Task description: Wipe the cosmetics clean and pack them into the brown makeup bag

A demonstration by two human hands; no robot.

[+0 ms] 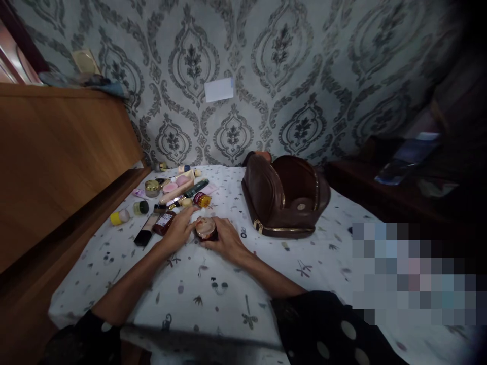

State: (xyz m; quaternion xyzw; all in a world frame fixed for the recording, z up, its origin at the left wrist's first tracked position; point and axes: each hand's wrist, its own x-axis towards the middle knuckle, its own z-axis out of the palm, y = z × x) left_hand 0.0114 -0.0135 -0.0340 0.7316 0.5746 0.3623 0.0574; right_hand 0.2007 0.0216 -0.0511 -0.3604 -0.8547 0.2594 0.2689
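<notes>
Bottle with a yellow end and pale body [119,217] lies loose at nine o'clock on the white printed cloth [198,289], as does a reddish-brown bottle with a white label [164,223]. Left hand [181,230], fingers close together, meets or nearly meets a round brown jar with a pale top [206,228]. Right hand [228,241] clasps it between thumb and fingers. At two o'clock, a dark-brown, leather-look bag with a gold zip [262,195] stands already unzipped, jar and bottles outside it, contents unseen.
</notes>
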